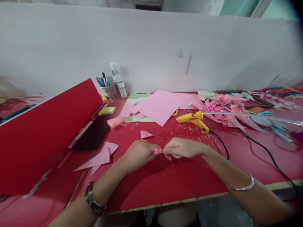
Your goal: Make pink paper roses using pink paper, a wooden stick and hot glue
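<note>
My left hand (140,153) and my right hand (181,147) meet above the red tabletop (165,186). Pinched between their fingertips is a small pink piece (157,151), gathered or pleated; whether it is paper or ribbon I cannot tell. The left fingers close on its left side and the right fingers on its right end. A small folded pink paper (146,134) lies just beyond my hands. Cut pink paper pieces (103,157) rest to the left of my left hand. A yellow hot glue gun (194,119) lies beyond my right hand.
Pink paper sheets (161,105) lie at the back on a pale green sheet (130,101). A red board (52,132) leans at left beside a dark phone (92,135). A pen cup (108,92) and bottle (120,85) stand by the wall. Pink decorations (224,107) and a black cable (267,151) lie right.
</note>
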The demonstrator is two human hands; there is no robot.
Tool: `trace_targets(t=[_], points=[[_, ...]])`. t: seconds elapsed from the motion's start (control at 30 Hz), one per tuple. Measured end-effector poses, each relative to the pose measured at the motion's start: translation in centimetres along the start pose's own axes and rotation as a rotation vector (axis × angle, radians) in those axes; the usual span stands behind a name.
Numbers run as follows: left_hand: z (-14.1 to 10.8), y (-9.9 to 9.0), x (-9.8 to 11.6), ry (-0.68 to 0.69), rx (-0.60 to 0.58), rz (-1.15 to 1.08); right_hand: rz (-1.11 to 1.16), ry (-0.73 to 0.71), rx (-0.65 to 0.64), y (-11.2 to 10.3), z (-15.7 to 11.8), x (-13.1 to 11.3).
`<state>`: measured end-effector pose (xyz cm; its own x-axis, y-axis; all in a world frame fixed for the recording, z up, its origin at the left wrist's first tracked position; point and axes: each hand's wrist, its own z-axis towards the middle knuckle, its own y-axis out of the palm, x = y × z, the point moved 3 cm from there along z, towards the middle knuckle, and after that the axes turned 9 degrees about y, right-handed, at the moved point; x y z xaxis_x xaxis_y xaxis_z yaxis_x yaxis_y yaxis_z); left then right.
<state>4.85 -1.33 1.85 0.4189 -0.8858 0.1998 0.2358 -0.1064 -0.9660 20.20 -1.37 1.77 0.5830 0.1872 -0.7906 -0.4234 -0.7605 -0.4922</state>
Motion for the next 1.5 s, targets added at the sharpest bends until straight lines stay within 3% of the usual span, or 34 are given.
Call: trace_targets(t=[0.1, 0.2, 0.3, 0.4, 0.53, 0.67, 0.73, 0.87, 0.93, 1.0, 1.07, 1.13, 1.27, 1.4, 1.5], points=[[0.0, 0.2, -0.6, -0.135, -0.007, 0.002, -0.107, -0.034, 0.127, 0.0, 0.4, 0.0], [-0.1, 0.3, -1.0, -0.289, 0.035, -0.127, -0.334, -0.1, 0.42, 0.1, 0.7, -0.5], [-0.2, 0.3, -1.1, -0.38, 0.097, -0.418, -0.646, -0.101, 0.649, 0.5, 0.9, -0.9], [-0.2, 0.5, -1.0, -0.41, 0.096, -0.743, -0.887, -0.128, 0.727, 1.0, 1.1, -1.2], [-0.1, 0.5, -0.9, -0.381, 0.087, -0.855, -0.919, -0.088, 0.719, 1.2, 1.0, -1.2], [-0.1, -0.2, -1.0, -0.237, 0.084, -0.603, -0.714, 0.003, 0.647, 0.8, 0.6, -1.1], [-0.2, -0.4, -1.0, -0.151, 0.047, -0.378, -0.548, -0.028, 0.55, 0.6, 0.4, -1.1], [-0.1, -0.6, -0.6, 0.039, -0.012, 0.042, -0.164, -0.048, 0.221, 0.4, 0.1, -0.7], [-0.1, -0.4, -0.2, 0.133, -0.017, 0.125, -0.015, 0.024, 0.076, 0.5, 0.0, -0.4], [0.0, -0.2, -0.2, 0.127, 0.001, 0.134, 0.031, 0.066, 0.028, 0.5, 0.1, -0.2], [0.0, -0.1, -0.5, -0.002, 0.012, 0.069, -0.032, 0.024, 0.109, 0.4, 0.3, -0.4], [-0.1, 0.0, -0.9, -0.156, 0.005, -0.094, -0.185, -0.047, 0.278, 0.2, 0.5, -0.7], [-0.2, 0.4, -1.1, -0.334, 0.022, -0.625, -0.648, -0.097, 0.55, 0.5, 0.9, -1.2], [-0.3, 0.7, -0.9, -0.412, 0.011, -1.049, -0.96, -0.173, 0.618, 1.0, 0.8, -1.4], [-0.3, 0.7, -0.8, -0.36, 0.005, -1.078, -0.935, -0.171, 0.599, 0.9, 0.5, -1.4]])
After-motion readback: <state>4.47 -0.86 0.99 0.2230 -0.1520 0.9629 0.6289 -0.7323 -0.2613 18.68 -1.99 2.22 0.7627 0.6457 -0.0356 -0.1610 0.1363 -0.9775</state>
